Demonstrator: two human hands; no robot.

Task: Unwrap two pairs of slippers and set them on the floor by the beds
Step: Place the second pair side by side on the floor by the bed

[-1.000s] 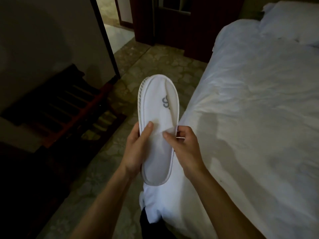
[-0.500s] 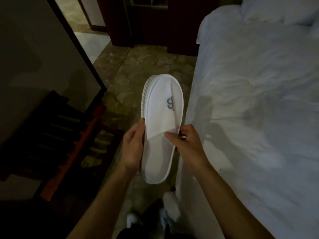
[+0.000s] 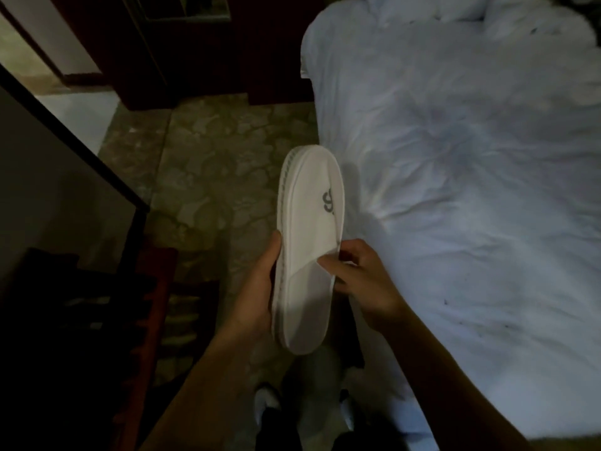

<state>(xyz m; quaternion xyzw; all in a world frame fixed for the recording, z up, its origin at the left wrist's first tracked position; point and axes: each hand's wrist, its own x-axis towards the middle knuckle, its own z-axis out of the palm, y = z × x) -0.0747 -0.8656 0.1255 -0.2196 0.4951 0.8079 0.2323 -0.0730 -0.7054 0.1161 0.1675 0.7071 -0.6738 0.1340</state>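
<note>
I hold a flat white slipper (image 3: 307, 229) with a grey logo upright in front of me, toe pointing away. A second slipper's ribbed sole edge shows stacked behind it along the left side. My left hand (image 3: 257, 288) grips the left edge from beneath. My right hand (image 3: 361, 281) pinches the edge of the upper flap at the slipper's right side. The bed (image 3: 471, 190) with white rumpled bedding lies to the right. No wrapper is visible.
Patterned stone floor (image 3: 208, 164) runs between the bed and a dark wooden luggage rack (image 3: 123, 304) on the left. Dark wooden furniture (image 3: 201, 50) stands at the far end. My feet in white socks (image 3: 266, 405) show below the slipper.
The view has tilted down and swung toward the bed. The slipper has shifted right in view, and my left thumb has slid off the insole to the slipper's left edge.
</note>
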